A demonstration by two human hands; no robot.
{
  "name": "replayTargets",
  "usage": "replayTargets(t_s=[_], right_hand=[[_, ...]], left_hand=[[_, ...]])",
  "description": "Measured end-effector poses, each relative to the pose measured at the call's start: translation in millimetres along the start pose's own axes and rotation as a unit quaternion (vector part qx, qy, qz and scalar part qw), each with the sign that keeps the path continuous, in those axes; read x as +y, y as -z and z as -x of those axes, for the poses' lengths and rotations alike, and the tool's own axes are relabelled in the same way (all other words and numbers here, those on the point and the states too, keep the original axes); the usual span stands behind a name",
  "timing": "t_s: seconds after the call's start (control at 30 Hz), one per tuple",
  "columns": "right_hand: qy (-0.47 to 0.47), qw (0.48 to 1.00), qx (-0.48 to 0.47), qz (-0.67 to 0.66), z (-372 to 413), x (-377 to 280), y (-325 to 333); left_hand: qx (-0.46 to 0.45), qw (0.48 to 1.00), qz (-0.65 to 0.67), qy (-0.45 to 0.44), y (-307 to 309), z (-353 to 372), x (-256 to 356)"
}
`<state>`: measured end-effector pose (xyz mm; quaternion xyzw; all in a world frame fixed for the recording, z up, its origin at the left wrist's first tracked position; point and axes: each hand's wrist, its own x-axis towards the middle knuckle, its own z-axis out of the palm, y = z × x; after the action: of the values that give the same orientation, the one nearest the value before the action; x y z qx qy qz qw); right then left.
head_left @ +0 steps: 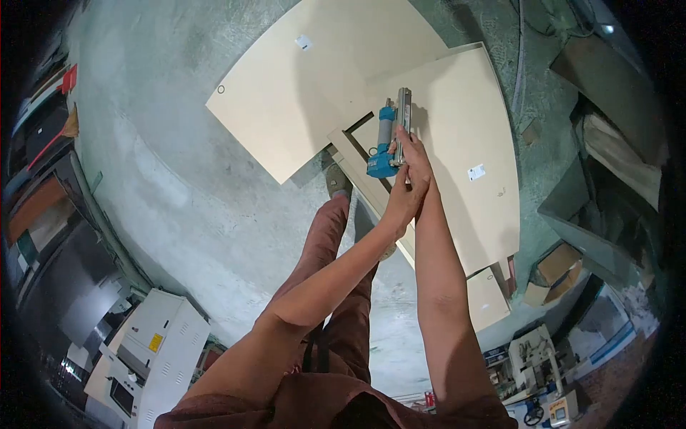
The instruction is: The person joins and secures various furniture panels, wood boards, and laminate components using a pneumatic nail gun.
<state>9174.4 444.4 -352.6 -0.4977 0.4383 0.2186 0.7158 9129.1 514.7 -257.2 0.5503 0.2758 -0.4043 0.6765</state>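
Note:
A blue and grey air nail gun [384,139] with a long silver magazine [405,107] is held above a cream panel [457,214]. My right hand [417,159] is wrapped round the magazine side of the gun. Just below it, my left hand [404,201] has its fingers closed at the near end of the magazine, touching or almost touching my right hand. Whatever those left fingers pinch is hidden. Under the gun runs a cream frame rail [361,171] with a dark slot beside it.
A second large cream panel [314,79] with a small white label lies at the far side. To the right are a cardboard box [554,272] and a grey bin [593,214]. A white machine cabinet [161,339] stands at lower left. My shoe [336,180] is close to the rail.

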Motion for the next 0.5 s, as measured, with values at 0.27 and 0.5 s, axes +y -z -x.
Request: replayTargets(t_s=[0.27,0.5], right_hand=[[-0.027,0.999,0.024,0.013,-0.9,-1.9,-1.6],[-0.006,0.997,0.044,-0.069,-16.1,-28.4,28.0]], left_hand=[[-0.025,0.999,0.003,0.045,2.0,0.6,19.1],[-0.052,0.998,-0.030,0.013,-28.0,-18.2,26.8]])
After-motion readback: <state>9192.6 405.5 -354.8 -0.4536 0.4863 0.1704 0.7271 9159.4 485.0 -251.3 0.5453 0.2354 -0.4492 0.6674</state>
